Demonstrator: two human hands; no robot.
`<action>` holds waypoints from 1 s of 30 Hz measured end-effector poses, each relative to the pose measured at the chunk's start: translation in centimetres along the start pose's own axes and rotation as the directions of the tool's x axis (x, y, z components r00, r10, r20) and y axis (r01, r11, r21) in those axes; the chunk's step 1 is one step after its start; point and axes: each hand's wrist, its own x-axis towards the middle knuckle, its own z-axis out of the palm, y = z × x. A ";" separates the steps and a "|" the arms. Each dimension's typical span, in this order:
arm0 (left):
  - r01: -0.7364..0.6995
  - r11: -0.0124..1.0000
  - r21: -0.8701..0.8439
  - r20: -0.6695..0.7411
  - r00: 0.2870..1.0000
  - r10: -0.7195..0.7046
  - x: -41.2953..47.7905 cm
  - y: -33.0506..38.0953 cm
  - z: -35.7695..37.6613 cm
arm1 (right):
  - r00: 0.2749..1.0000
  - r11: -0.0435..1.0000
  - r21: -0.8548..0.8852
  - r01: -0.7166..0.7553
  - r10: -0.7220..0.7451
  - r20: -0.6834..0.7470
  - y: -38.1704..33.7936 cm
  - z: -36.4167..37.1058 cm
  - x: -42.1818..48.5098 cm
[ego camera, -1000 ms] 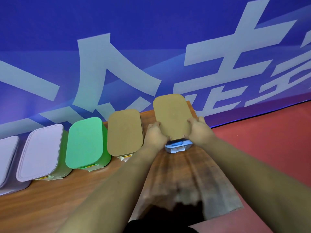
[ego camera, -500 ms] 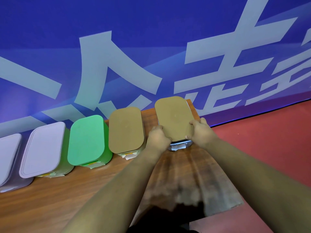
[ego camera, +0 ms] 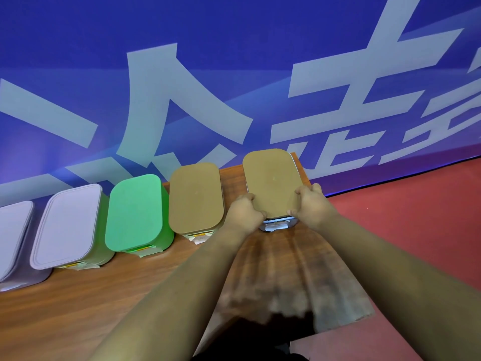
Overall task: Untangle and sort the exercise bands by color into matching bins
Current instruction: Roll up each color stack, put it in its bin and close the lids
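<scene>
Both hands are on the same thing. The left hand (ego camera: 244,212) grasps the near-left corner of the tan lid (ego camera: 272,178), fingers curled round its edge. The right hand (ego camera: 311,203) grasps the near-right corner, fingers curled over the rim. The lid lies between the two hands, on top of the pale blue bin (ego camera: 279,223). Only the bin's near face shows, just below the hands, and a thin strip of its rim beyond the right hand. Can't tell if the lid is fully seated.

The other bins stand in a row off to the left of the left hand:
- The second tan-lidded bin (ego camera: 196,198) is just beside the left hand.
- The green bin (ego camera: 136,212) is next, touching or nearly touching it.
- Then comes the green bin with lilac lid (ego camera: 67,225).
- The lilac bin (ego camera: 13,235) is farthest out, cut off by the frame edge.

All of them are lidded, so their contents are hidden. Paper labels on the near faces are too small to read.

Everything sits on the wooden table (ego camera: 78,295), which runs under both forearms. The blue banner (ego camera: 182,74) is beyond the hands, and the red floor (ego camera: 403,217) is to the right of the right hand.
</scene>
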 end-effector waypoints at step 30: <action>-0.028 0.999 -0.033 0.020 0.999 0.028 -0.8 0.9 -5.2 | 1.000 0.999 -0.027 -0.024 0.024 -0.014 -2.6 -3.5 0.7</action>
